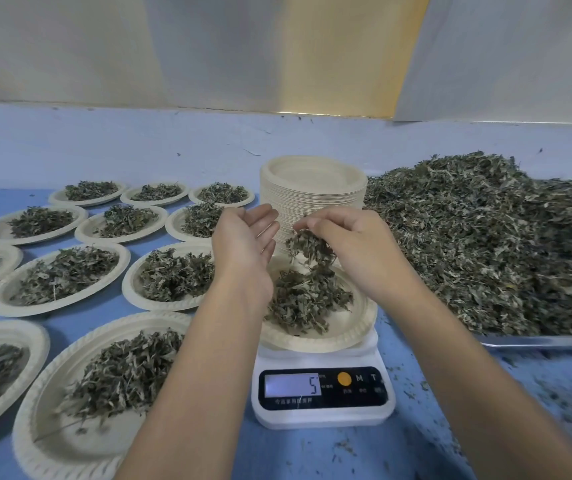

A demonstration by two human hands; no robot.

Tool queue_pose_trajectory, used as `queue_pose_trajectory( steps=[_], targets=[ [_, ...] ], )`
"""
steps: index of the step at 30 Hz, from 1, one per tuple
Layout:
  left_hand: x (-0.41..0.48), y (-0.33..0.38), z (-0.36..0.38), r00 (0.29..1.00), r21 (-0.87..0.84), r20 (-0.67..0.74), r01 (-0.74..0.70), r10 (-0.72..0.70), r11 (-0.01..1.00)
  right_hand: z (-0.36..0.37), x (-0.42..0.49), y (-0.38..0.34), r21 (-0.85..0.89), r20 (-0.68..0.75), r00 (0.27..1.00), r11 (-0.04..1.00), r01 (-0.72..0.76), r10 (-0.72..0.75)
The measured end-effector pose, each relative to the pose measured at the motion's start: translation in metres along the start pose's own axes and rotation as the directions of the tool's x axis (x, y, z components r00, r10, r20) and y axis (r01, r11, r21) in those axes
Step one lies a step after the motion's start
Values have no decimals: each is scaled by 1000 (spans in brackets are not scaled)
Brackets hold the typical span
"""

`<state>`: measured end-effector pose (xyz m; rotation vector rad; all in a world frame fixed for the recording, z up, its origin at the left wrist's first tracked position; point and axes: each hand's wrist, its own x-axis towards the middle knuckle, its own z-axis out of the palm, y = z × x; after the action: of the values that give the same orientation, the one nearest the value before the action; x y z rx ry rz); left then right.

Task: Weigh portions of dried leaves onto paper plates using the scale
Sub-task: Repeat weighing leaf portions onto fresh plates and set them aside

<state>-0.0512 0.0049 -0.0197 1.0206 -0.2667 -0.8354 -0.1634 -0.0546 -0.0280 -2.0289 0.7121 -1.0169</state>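
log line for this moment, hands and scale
right hand: pinches leaves over plate | left hand: open | plate: on scale, part filled | display: 5

blue tabletop (139, 150), pale wall (139, 46) behind, metal tray (537, 341) right.

A right hand (357, 237) holds a clump of dried green leaves (308, 245) above a beige paper plate (350, 327) on a white digital scale (322, 407). The left hand (244, 242) hovers beside it, fingers relaxed. Filled plates (59, 278) cover the blue table (173, 133).

Blue table (139, 150) with leaf-filled paper plates (52, 309), a plate stack (312, 199), white scale (322, 415) and leaf-heaped metal tray (537, 341).
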Motion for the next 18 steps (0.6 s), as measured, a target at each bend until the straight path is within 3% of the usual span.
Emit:
queue_pose_trajectory(
  steps=[8, 18],
  targets=[
    [2, -1, -3, 1000, -11, -15, 9, -9, 1000, 2, -1, 5, -95, 115, 990, 993, -70, 80],
    [1, 0, -2, 1000, -17, -19, 3, -4, 1000, -1, 1, 8, -2, -71, 994, 997, -79, 79]
  ],
)
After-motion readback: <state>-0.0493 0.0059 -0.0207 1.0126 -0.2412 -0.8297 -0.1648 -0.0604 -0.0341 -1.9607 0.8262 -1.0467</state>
